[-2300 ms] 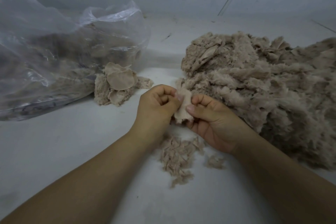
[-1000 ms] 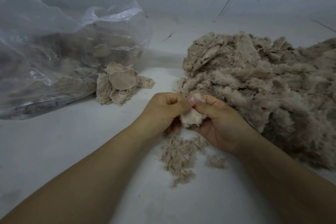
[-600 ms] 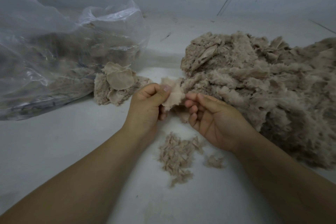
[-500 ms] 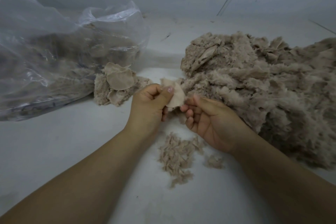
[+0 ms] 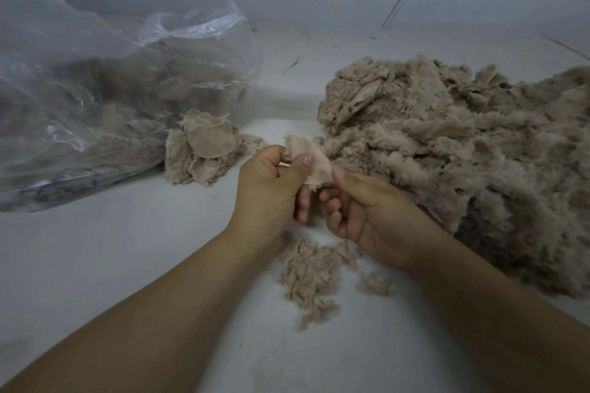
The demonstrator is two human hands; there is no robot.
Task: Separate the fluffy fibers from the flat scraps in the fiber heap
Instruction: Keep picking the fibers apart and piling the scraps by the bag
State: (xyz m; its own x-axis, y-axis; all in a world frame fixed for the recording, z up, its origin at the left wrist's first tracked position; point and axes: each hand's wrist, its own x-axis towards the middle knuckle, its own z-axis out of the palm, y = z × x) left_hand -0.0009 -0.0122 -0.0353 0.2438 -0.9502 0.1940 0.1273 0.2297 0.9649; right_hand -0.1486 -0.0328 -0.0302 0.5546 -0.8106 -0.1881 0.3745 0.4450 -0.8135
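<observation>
Both forearms reach in from the near edge of the table [image 5: 95, 265] and meet at its middle, where the left hand [image 5: 268, 191] pinches a flat scrap [image 5: 308, 158] between thumb and curled fingers, the thumbnail pressed on its face. The right hand [image 5: 367, 210] faces it with fingers curled, its thumb tip touching the scrap's lower right edge. The fiber heap [image 5: 463, 156] fills the right side, loose fluff [image 5: 311, 277] lies under the wrists, and a scrap pile [image 5: 204, 147] sits by the bag [image 5: 95, 99] at the far left
</observation>
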